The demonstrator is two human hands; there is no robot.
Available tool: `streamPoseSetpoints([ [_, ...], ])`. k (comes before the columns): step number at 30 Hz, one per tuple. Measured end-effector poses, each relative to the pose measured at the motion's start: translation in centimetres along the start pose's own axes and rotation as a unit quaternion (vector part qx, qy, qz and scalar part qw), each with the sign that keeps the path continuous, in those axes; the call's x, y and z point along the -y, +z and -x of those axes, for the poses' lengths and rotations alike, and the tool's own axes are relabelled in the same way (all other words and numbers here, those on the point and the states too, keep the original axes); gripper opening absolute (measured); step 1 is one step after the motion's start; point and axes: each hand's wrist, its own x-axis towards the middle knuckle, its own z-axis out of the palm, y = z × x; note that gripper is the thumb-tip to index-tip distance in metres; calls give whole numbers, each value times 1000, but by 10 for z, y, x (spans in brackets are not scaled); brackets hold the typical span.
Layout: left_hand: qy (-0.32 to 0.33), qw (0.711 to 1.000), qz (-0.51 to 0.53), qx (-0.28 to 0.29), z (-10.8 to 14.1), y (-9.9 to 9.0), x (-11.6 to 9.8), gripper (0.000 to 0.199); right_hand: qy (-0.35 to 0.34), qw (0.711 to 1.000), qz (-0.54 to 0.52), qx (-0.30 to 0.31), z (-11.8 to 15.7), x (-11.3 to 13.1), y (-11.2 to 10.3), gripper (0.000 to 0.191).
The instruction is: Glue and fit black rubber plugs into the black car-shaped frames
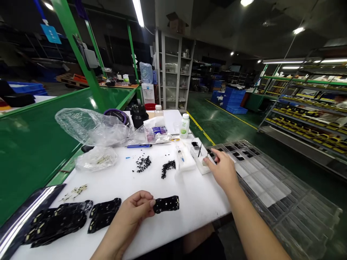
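Note:
My left hand (138, 209) pinches the left end of a black plastic part (168, 204), shaped like a toy car chassis with small pale spots, just over the white table. At the white foam tray (201, 167) is my right hand (221, 166), its thumb and fingers curled near a thin dark stick; what they grip is too small to make out. Another thin black stick (200, 150) leans in that tray beside a small dark container (195, 145). Between the hands and the back lie two heaps of tiny black pieces (143, 163) (168, 167).
Stacked black chassis parts (59, 220) lie at the left front, near small pale pieces (78, 189). Plastic bags (96, 159), a blue screwdriver-like tool (139, 146) and a white bottle (184, 126) stand farther back. A clear compartment tray (271, 173) extends right.

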Motion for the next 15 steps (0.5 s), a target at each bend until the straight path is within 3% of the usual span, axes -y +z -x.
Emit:
streamPoseSetpoints([
  [2, -8, 1000, 9, -16, 1, 5, -3, 31, 8, 999, -45, -3, 28, 13, 5, 37],
  [5, -4, 999, 12, -35, 3, 10, -7, 31, -25, 962, -163, 219, 77, 34, 19, 40],
  [7, 0, 999, 8, -39, 4, 13, -8, 31, -19, 941, -183, 285, 101, 42, 31, 58],
  [9, 2, 999, -5, -37, 5, 15, -9, 30, -15, 940, -189, 285, 114, 43, 42, 59],
  [11, 5, 999, -29, -36, 6, 19, -9, 28, -25, 945, -192, 263, 117, 39, 48, 47],
  [15, 10, 995, -85, -42, 8, 25, -10, 26, -52, 948, -185, 255, 116, 33, 45, 38],
])
